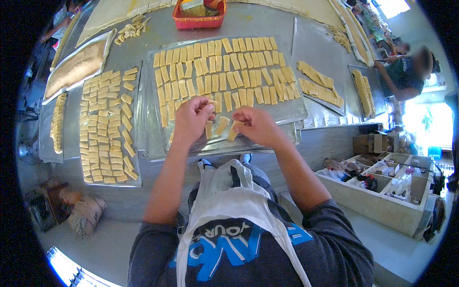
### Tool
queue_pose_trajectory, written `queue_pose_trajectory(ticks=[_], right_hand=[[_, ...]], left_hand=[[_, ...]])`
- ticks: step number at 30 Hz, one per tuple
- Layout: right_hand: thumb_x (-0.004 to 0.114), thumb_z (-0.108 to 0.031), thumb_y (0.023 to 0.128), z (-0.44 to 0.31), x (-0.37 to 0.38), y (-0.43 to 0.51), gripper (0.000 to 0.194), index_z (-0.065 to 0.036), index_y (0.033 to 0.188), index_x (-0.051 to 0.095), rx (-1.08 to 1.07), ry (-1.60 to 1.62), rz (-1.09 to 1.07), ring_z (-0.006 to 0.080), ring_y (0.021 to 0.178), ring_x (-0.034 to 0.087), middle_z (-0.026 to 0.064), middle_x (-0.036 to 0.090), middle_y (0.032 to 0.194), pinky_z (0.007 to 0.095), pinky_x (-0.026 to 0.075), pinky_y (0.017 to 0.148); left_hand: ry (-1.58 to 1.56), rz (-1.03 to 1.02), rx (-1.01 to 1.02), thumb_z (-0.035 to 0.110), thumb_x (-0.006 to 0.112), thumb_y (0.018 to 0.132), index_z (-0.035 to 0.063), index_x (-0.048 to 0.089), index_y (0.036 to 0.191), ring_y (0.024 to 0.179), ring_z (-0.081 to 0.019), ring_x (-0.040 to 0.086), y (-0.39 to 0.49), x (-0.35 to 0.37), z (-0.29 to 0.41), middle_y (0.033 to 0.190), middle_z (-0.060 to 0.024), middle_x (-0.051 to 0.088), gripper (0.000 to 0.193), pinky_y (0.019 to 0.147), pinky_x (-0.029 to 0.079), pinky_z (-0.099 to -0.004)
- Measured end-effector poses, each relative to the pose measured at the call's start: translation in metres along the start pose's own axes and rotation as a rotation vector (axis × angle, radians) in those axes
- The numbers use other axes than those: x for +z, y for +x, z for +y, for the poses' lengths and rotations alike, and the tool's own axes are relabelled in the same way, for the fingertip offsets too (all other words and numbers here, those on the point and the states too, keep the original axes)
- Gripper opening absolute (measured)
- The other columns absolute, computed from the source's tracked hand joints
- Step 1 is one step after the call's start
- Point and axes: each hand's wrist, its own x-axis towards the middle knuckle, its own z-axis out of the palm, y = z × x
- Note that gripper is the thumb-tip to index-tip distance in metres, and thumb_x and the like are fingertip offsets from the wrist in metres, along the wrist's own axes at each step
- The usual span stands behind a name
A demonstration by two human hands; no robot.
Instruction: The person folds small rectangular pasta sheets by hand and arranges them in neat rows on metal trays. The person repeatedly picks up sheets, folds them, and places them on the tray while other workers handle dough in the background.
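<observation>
Before me lies a metal baking tray [287,115] with rows of small rectangular dough pieces [247,77]. Over its near edge, my left hand [195,116] pinches a dough piece [212,103] between thumb and fingers. To the right, my right hand [256,125] holds another dough piece [233,131] by its upper part, its lower end pointing down at the tray. Between the hands, a couple of loose pieces [222,125] rest on the tray's near part. My left wrist and fingers hide some of the nearest row.
A red plastic tub [199,22] with a brush stands beyond the tray. Trays of dough pieces [104,143] lie left; dough strips [319,88] lie right. A filled dough sheet [77,64] is at the far left. A co-worker [408,77] stands at right, near a compartmented box [373,201].
</observation>
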Motion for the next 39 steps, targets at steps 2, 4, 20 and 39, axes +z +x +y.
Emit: queue_pose_trajectory(ticks=[2, 4, 20, 39], right_hand=[[0.071, -0.007, 0.086, 0.001, 0.0, 0.002, 0.028, -0.001, 0.112, 0.065, -0.086, -0.263, 0.118, 0.0206, 0.083, 0.068, 0.013, 0.07, 0.094, 0.0305, 0.054, 0.075], [0.071, -0.008, 0.085, 0.004, -0.001, 0.004, 0.027, -0.002, 0.111, 0.066, -0.215, -0.423, 0.224, 0.0241, 0.083, 0.069, 0.014, 0.07, 0.095, 0.0324, 0.054, 0.075], [0.07, -0.019, 0.083, 0.114, -0.173, -0.013, 0.035, -0.004, 0.115, 0.067, 0.159, -0.381, 0.52, 0.0352, 0.094, 0.067, 0.0165, 0.069, 0.109, 0.0409, 0.053, 0.084], [0.07, -0.024, 0.078, 0.264, -0.394, 0.034, 0.028, -0.01, 0.102, 0.07, 0.342, -0.569, 0.097, 0.0361, 0.097, 0.067, 0.0166, 0.07, 0.099, 0.046, 0.053, 0.084]], left_hand=[[0.009, -0.083, -0.008, 0.013, 0.063, 0.094, -0.0022, 0.067, 0.113, 0.074, -0.0135, 0.071, -0.005, 0.003, 0.0, 0.087, -0.0098, 0.073, 0.025, 0.069, 0.056, -0.0285], [0.109, -0.114, 0.102, 0.012, 0.062, 0.094, -0.002, 0.066, 0.117, 0.076, -0.0151, 0.071, -0.01, 0.012, 0.001, 0.09, -0.0107, 0.074, 0.027, 0.072, 0.056, -0.0293], [0.421, 0.006, 0.272, 0.011, 0.072, 0.087, 0.0028, 0.069, 0.116, 0.066, -0.0148, 0.058, -0.001, 0.06, 0.043, 0.077, -0.0082, 0.064, 0.03, 0.062, 0.049, -0.0294], [0.362, -0.027, 0.093, 0.008, 0.067, 0.09, 0.0012, 0.066, 0.122, 0.074, -0.0127, 0.059, 0.043, 0.18, 0.078, 0.088, -0.0057, 0.064, 0.033, 0.07, 0.049, -0.0273]])
